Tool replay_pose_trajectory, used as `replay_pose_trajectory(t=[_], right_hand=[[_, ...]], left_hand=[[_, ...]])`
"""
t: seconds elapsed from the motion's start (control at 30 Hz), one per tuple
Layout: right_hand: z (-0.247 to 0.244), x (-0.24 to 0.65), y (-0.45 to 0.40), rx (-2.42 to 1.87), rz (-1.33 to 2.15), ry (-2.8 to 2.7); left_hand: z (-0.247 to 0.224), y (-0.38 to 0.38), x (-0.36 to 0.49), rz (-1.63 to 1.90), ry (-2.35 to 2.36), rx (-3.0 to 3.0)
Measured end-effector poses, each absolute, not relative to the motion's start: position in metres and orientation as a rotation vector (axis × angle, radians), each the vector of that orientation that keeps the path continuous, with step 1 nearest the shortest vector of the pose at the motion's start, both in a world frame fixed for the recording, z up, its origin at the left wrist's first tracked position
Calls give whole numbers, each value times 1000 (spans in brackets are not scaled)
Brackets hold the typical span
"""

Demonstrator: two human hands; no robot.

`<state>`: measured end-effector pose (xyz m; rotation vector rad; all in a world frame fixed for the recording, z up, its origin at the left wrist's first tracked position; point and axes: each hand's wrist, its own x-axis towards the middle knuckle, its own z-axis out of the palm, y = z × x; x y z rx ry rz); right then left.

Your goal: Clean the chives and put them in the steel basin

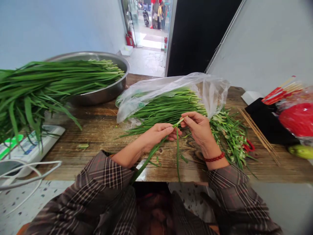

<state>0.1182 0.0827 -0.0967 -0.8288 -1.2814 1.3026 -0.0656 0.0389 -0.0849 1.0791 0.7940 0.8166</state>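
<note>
Over the middle of the wooden table, my left hand [162,131] is closed around a few garlic chives [180,121], whose green leaves trail down toward the table's front edge. My right hand [197,126], with a red bead bracelet at the wrist, pinches their pale stem end. One leaf hangs straight down between the hands. Just behind them lies a bunch of garlic chives [168,106], partly inside a clear plastic bag [215,93]. Beside my right wrist is a loose heap of leafy trimmings [228,135].
At the left, a metal basin [97,97] bears a large bundle of chives [61,76] overhanging a white scale [46,143]. White cables [31,166] curl nearby. Wooden sticks [260,135], a black box [264,122] and a red-handled tool [249,146] are at the right.
</note>
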Motion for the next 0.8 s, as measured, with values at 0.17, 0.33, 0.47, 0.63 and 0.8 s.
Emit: replay_pose_trajectory(t=[0.17,0.33,0.47,0.63,0.8], right_hand=[[-98,118,82,-817,1331,-1313],[-97,114,80,-793,1305,-1437],[-99,110,79,-804,1278,-1545],[-101,109,77,-827,1204,-1608],[-100,109,77,-815,1150,-1659]], left_hand=[[-86,39,-66,846,778,1026],[-92,40,-64,901,864,1161],[-92,39,-61,930,1040,1352],[-87,38,-59,882,1209,1521],[-87,41,-62,896,1258,1714]])
